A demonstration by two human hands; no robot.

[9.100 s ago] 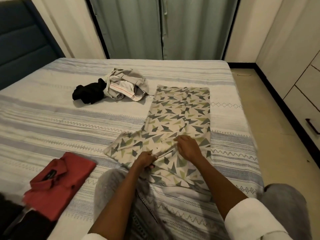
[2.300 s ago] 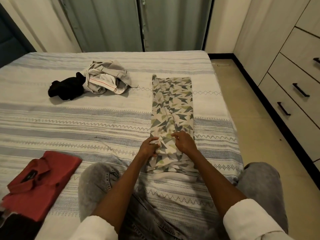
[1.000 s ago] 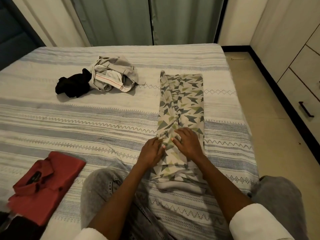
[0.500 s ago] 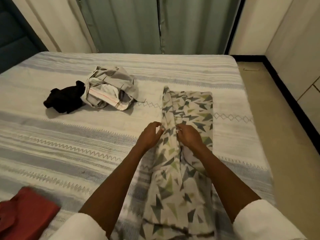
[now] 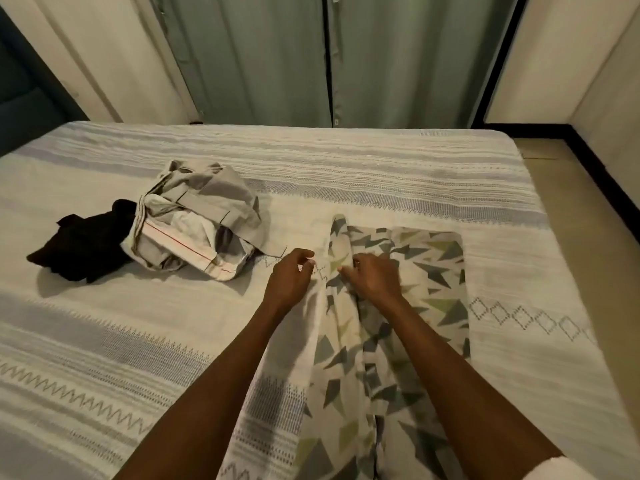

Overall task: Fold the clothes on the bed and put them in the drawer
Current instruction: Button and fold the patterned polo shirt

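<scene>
Head view, from left to right: a crumpled black garment (image 5: 83, 247) lies on the striped bedspread (image 5: 104, 341), touching a rumpled grey garment (image 5: 197, 220) just to its right, which shows a pale band with a thin red line. Further right, near the middle, the left hand (image 5: 289, 280) has its fingers curled, and its thumb and fingertips seem to pinch the left edge of the patterned cloth (image 5: 429, 271), though the grip itself is too small to tell for certain. Just beside it, the right hand (image 5: 374, 278) rests on top of the same cloth with its fingers bent, gripping a ridge of fabric. The cloth, cream with grey and green triangles, lies as a long narrow strip running from the bottom edge of the picture away toward the curtains (image 5: 311, 57); its far end lies flat on the bed, while the fabric between the hands is bunched and raised. At the far right is bare floor (image 5: 602, 244).
</scene>
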